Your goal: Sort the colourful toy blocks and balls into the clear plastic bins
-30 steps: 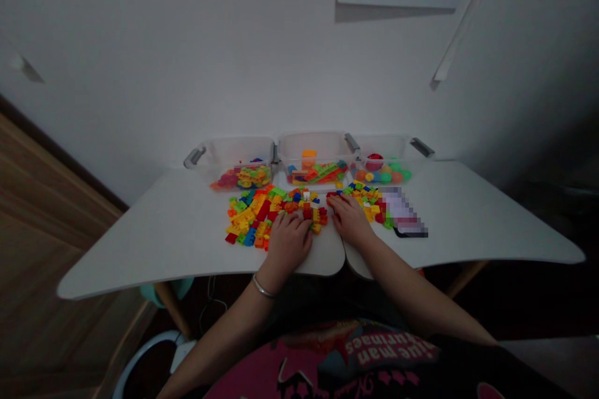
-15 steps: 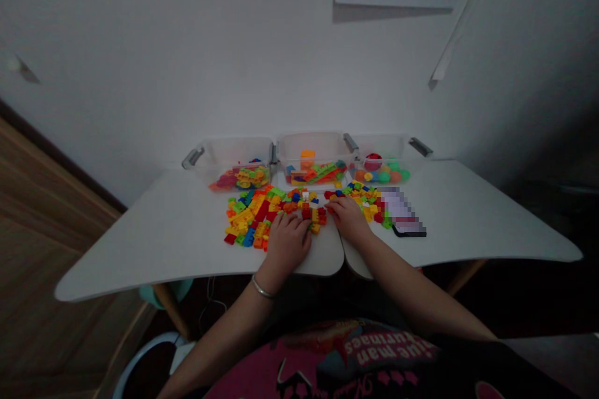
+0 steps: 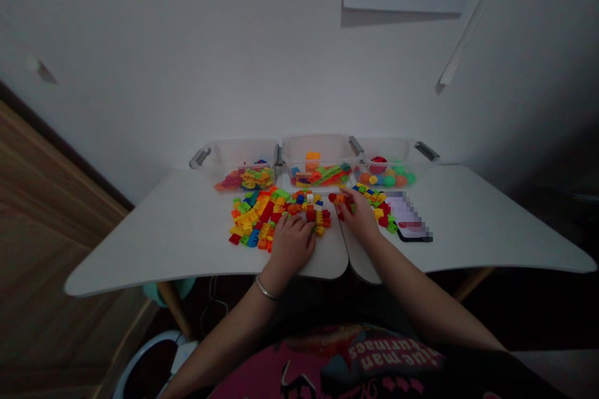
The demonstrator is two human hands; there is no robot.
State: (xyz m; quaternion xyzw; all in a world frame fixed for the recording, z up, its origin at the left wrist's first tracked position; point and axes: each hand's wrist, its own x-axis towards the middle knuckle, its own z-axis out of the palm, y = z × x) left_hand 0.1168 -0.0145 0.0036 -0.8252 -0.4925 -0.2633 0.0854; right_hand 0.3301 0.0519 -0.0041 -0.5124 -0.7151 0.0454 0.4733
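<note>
A spread of colourful toy bricks [image 3: 250, 218] lies on the white table, mostly to the left of the seam. My left hand [image 3: 292, 240] rests palm down at the near edge of this pile, fingers slightly bent and spread over the bricks. Its fingertips come close to a cluster of red and yellow bricks [image 3: 321, 218]; whether they touch it is hard to see. Across the seam, my right hand [image 3: 361, 215] reaches in with thumb and fingers parted around small orange and red bricks [image 3: 340, 198]. Its fingers partly hide those pieces, and a firm grip is not visible.
Three clear bins stand along the wall: the left bin [image 3: 241, 151] and middle bin [image 3: 322, 146] hold coloured plastic pieces, the right bin [image 3: 397, 151] coloured balls. More bricks [image 3: 381, 212] lie right of my right hand, beside a phone [image 3: 407, 215] with a blurred screen.
My right hand has shifted slightly and its fingers have parted, uncovering orange and red bricks. My left hand stays at the same spot on the pile. The whole view has moved slightly.
</note>
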